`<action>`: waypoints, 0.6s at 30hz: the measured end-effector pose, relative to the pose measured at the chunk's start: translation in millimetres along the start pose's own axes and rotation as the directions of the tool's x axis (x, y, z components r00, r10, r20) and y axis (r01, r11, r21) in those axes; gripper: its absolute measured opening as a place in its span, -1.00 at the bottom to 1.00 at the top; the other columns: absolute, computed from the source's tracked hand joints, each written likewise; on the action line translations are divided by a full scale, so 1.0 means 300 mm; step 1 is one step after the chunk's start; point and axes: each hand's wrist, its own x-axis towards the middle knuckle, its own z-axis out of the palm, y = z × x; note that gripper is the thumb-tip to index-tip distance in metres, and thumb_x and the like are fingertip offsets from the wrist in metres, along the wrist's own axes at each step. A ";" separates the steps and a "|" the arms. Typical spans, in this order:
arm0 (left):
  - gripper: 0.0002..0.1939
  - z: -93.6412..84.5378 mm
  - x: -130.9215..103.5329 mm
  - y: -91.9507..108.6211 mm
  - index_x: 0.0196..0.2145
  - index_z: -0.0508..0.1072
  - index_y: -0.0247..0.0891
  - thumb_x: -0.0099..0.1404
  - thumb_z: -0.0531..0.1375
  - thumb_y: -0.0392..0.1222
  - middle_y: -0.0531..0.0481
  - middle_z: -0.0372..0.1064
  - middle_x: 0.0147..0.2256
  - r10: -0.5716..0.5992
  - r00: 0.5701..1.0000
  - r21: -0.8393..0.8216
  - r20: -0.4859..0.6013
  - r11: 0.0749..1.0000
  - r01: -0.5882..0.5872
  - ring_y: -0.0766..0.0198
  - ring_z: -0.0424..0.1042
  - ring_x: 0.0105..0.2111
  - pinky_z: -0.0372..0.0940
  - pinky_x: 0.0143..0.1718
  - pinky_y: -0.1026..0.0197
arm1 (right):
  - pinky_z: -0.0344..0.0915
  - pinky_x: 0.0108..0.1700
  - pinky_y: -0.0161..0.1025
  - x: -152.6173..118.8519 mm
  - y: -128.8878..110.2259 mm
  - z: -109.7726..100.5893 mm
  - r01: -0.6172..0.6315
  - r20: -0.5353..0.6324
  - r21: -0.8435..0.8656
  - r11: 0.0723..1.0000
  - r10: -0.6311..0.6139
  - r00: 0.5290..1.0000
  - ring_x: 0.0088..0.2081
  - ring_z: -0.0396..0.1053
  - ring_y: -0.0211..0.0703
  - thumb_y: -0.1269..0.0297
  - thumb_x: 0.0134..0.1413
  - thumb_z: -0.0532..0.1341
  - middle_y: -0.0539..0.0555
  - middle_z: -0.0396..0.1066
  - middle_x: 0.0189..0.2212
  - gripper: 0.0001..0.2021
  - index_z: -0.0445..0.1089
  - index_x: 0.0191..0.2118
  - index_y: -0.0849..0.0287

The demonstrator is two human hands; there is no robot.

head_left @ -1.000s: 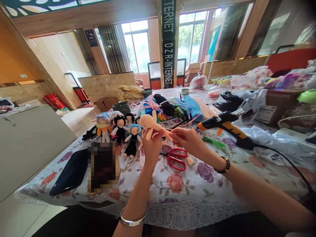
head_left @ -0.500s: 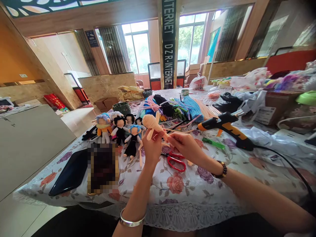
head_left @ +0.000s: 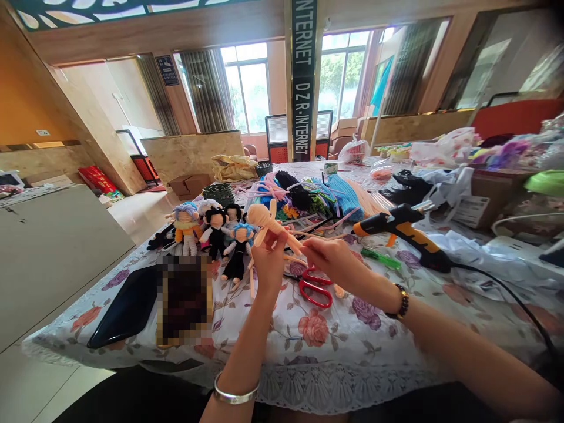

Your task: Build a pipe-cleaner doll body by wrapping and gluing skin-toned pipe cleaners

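Note:
A peach-coloured doll body (head_left: pixel 263 218) with a round head and thin arms is held up over the table, its head to the upper left. My left hand (head_left: pixel 269 258) is closed around its torso. My right hand (head_left: pixel 324 254) pinches at its lower end, by the legs; the fingertips partly hide what they grip. Just under the hands lie red-handled scissors (head_left: pixel 315 289). Several finished dolls (head_left: pixel 215 232) with blue or black hair sit together left of my left hand.
A black and orange glue gun (head_left: pixel 403 229) with a cord lies to the right, near a green tool (head_left: pixel 381 258). Behind are bundles of coloured fuzzy stems (head_left: pixel 343 194). A dark tray (head_left: pixel 127 308) lies front left on the flowered tablecloth (head_left: pixel 282 341). Plastic bags (head_left: pixel 453 182) fill the back right.
The doll body and my left hand have shifted slightly left and down. My right hand has moved slightly right, and more of the doll's lower end shows between the hands.

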 end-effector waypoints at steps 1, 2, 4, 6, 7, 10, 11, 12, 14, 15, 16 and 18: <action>-0.73 -0.002 0.002 -0.004 -0.25 0.43 -0.31 0.04 0.27 -0.23 -0.06 0.49 -0.33 -0.006 1.000 0.001 -0.017 1.000 0.006 0.22 0.48 -0.27 0.33 -0.15 0.15 | 0.08 -0.50 -0.38 0.004 0.006 -0.013 -0.022 0.021 0.005 1.000 0.022 1.000 -0.60 0.21 -0.35 0.26 0.20 -0.01 -0.04 0.32 -0.64 -0.72 0.29 -0.48 0.18; -0.74 -0.005 0.004 -0.008 -0.25 0.43 -0.31 0.05 0.25 -0.24 -0.06 0.48 -0.32 -0.014 0.999 0.005 -0.037 1.000 0.015 0.22 0.47 -0.25 0.32 -0.13 0.15 | 0.10 -0.49 -0.38 0.010 0.014 -0.030 -0.047 0.033 0.008 0.999 0.047 0.998 -0.60 0.23 -0.34 0.26 0.21 -0.02 -0.04 0.33 -0.64 -0.72 0.30 -0.47 0.18; -0.76 -0.012 0.009 -0.019 -0.25 0.43 -0.30 0.07 0.22 -0.26 -0.06 0.47 -0.32 -0.043 0.996 0.020 -0.080 0.999 0.045 0.22 0.46 -0.24 0.31 -0.12 0.14 | 0.12 -0.48 -0.37 0.023 0.038 -0.077 -0.097 -0.008 -0.040 0.994 0.097 0.995 -0.60 0.26 -0.33 0.24 0.22 -0.03 -0.03 0.35 -0.64 -0.68 0.31 -0.49 0.19; -0.79 -0.017 0.012 -0.025 -0.26 0.42 -0.30 0.08 0.20 -0.32 -0.06 0.45 -0.31 -0.119 0.985 0.026 -0.128 0.992 0.123 0.23 0.44 -0.23 0.31 -0.14 0.16 | 0.12 -0.48 -0.36 0.042 0.070 -0.138 -0.173 -0.073 -0.116 0.978 0.166 0.983 -0.60 0.27 -0.33 0.21 0.22 -0.01 -0.01 0.37 -0.64 -0.68 0.36 -0.44 0.19; -0.79 -0.018 0.012 -0.024 -0.26 0.41 -0.30 0.09 0.18 -0.34 -0.06 0.44 -0.30 -0.173 0.975 0.003 -0.139 0.985 0.175 0.24 0.43 -0.22 0.32 -0.16 0.18 | 0.10 -0.50 -0.35 0.055 0.089 -0.173 -0.225 -0.101 -0.173 0.959 0.210 0.972 -0.63 0.24 -0.34 0.20 0.21 0.00 -0.01 0.39 -0.62 -0.70 0.39 -0.40 0.20; -0.86 -0.016 0.008 -0.012 -0.30 0.37 -0.30 0.13 0.13 -0.38 -0.05 0.41 -0.31 -0.320 0.937 -0.094 -0.141 0.946 0.309 0.29 0.42 -0.26 0.33 -0.25 0.25 | 0.08 -0.46 -0.31 0.114 0.162 -0.284 -0.323 -0.169 -0.303 0.897 0.283 0.944 -0.64 0.20 -0.36 0.30 0.16 0.08 0.06 0.39 -0.62 -0.75 0.42 -0.43 0.28; -0.88 -0.014 0.007 -0.005 -0.32 0.36 -0.30 0.14 0.12 -0.38 -0.04 0.40 -0.32 -0.356 0.925 -0.117 -0.130 0.932 0.342 0.31 0.41 -0.30 0.33 -0.29 0.27 | 0.08 -0.44 -0.30 0.142 0.192 -0.319 -0.340 -0.195 -0.321 0.884 0.289 0.937 -0.63 0.19 -0.37 0.35 0.15 0.09 0.09 0.40 -0.59 -0.79 0.43 -0.40 0.30; -0.90 -0.012 0.005 0.001 -0.33 0.35 -0.31 0.15 0.11 -0.40 -0.04 0.40 -0.34 -0.385 0.915 -0.132 -0.119 0.920 0.370 0.33 0.40 -0.34 0.32 -0.32 0.29 | 0.09 -0.42 -0.29 0.174 0.223 -0.350 -0.355 -0.214 -0.333 0.874 0.297 0.931 -0.61 0.20 -0.38 0.37 0.14 0.10 0.11 0.41 -0.56 -0.80 0.44 -0.37 0.33; -0.89 -0.009 0.002 0.012 -0.34 0.33 -0.31 0.16 0.10 -0.42 -0.02 0.38 -0.38 -0.425 0.899 -0.146 -0.107 0.901 0.409 0.38 0.38 -0.42 0.31 -0.38 0.32 | 0.11 -0.38 -0.27 0.245 0.287 -0.399 -0.406 -0.233 -0.353 0.843 0.341 0.911 -0.60 0.20 -0.37 0.40 0.11 0.12 0.12 0.36 -0.63 -0.79 0.43 -0.46 0.37; -0.89 -0.007 0.001 0.016 -0.34 0.32 -0.31 0.15 0.10 -0.43 -0.01 0.38 -0.41 -0.437 0.893 -0.146 -0.108 0.896 0.420 0.39 0.36 -0.45 0.30 -0.40 0.33 | 0.12 -0.38 -0.26 0.280 0.318 -0.416 -0.434 -0.235 -0.358 0.827 0.370 0.899 -0.60 0.20 -0.38 0.40 0.10 0.14 0.11 0.32 -0.68 -0.76 0.41 -0.53 0.38; -0.89 -0.005 0.001 0.019 -0.35 0.31 -0.31 0.15 0.12 -0.43 0.01 0.36 -0.43 -0.444 0.889 -0.143 -0.109 0.892 0.428 0.40 0.36 -0.48 0.30 -0.43 0.33 | 0.14 -0.37 -0.26 0.314 0.345 -0.427 -0.447 -0.232 -0.356 0.821 0.386 0.893 -0.60 0.20 -0.39 0.37 0.10 0.14 0.11 0.31 -0.68 -0.71 0.38 -0.59 0.38; -0.89 -0.001 0.001 0.022 -0.37 0.29 -0.30 0.13 0.14 -0.43 0.03 0.33 -0.46 -0.449 0.888 -0.136 -0.099 0.890 0.435 0.39 0.36 -0.51 0.30 -0.45 0.34 | 0.19 -0.34 -0.26 0.368 0.385 -0.435 -0.437 -0.261 -0.338 0.833 0.364 0.894 -0.55 0.24 -0.39 0.33 0.15 0.11 0.14 0.35 -0.62 -0.67 0.36 -0.58 0.38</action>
